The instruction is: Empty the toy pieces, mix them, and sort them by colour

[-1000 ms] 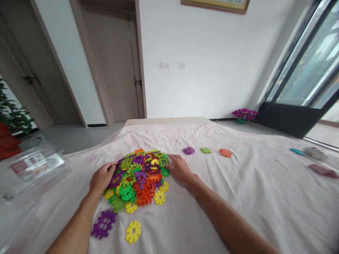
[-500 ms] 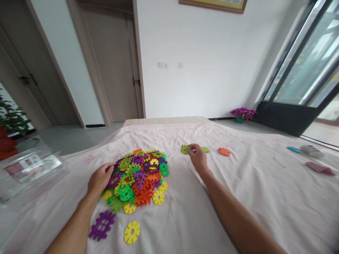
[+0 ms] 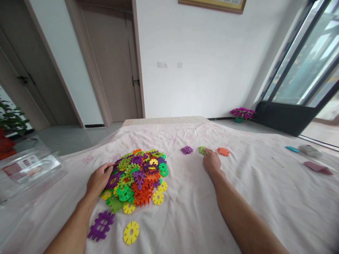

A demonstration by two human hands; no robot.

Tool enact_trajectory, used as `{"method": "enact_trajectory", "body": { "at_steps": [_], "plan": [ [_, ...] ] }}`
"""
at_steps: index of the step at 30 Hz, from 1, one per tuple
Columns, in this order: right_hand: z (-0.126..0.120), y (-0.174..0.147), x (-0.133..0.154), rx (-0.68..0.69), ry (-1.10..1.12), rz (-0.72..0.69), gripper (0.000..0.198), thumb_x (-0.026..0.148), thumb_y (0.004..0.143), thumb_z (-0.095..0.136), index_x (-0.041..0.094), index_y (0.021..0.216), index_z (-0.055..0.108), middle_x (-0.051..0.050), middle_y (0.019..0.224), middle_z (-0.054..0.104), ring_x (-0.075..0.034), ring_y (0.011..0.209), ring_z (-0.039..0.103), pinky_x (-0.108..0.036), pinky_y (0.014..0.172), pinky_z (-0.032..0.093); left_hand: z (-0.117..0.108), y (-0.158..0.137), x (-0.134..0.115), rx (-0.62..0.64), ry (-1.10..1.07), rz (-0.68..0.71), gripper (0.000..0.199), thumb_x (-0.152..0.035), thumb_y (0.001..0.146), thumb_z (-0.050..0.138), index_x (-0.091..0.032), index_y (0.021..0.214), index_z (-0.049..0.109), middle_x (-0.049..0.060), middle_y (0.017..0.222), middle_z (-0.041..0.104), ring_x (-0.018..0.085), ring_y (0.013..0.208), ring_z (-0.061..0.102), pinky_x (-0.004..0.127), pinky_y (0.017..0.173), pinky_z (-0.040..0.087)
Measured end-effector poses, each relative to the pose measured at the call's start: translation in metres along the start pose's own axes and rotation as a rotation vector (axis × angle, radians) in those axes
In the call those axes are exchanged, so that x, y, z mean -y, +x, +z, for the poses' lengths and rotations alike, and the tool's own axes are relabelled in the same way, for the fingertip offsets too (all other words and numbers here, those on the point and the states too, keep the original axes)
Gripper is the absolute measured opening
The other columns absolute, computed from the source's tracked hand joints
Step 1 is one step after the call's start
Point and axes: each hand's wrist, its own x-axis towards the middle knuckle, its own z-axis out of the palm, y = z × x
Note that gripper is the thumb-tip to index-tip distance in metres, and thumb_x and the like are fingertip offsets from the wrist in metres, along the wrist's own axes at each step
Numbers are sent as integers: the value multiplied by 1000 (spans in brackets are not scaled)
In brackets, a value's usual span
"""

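Observation:
My left hand [image 3: 98, 179] rests against the left side of a heap of interlocking plastic pieces [image 3: 124, 180]. Its fingers reach over the heap's edge, thumb apart, with no piece seen in its grasp. Farther right, my right hand [image 3: 212, 162] has its fingertips closed on a green notched piece [image 3: 202, 150] at cloth level; the fingers partly hide it. To its left lies a purple notched piece [image 3: 186, 150], and on its right an orange one [image 3: 223, 151].
A purple window piece [image 3: 101, 225] and a yellow notched disc [image 3: 131, 233] lie near the front. Clear plastic packaging [image 3: 31, 173] stands at left. At right are a blue item [image 3: 292, 149], a white packet [image 3: 310, 151], a pink item [image 3: 318, 168] and a thin stick [image 3: 278, 162] on the cloth.
My right hand has moved right, bringing a green piece from over the purple piece to where another green one lay. The purple piece is now uncovered. My left hand has stayed put.

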Motion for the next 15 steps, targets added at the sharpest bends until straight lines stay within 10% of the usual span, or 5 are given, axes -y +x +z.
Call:
{"method": "enact_trajectory", "body": {
  "at_steps": [15],
  "plan": [
    [-4, -9, 21, -22, 2, -166, 42, 13, 85, 46, 23, 119, 70, -10, 135, 59, -29, 125, 49, -45, 104, 38, -2, -4, -6, -15, 20, 4, 38, -47, 89, 44, -32, 115, 68, 1, 109, 73, 24, 96, 67, 28, 74, 47]
  ]
}}
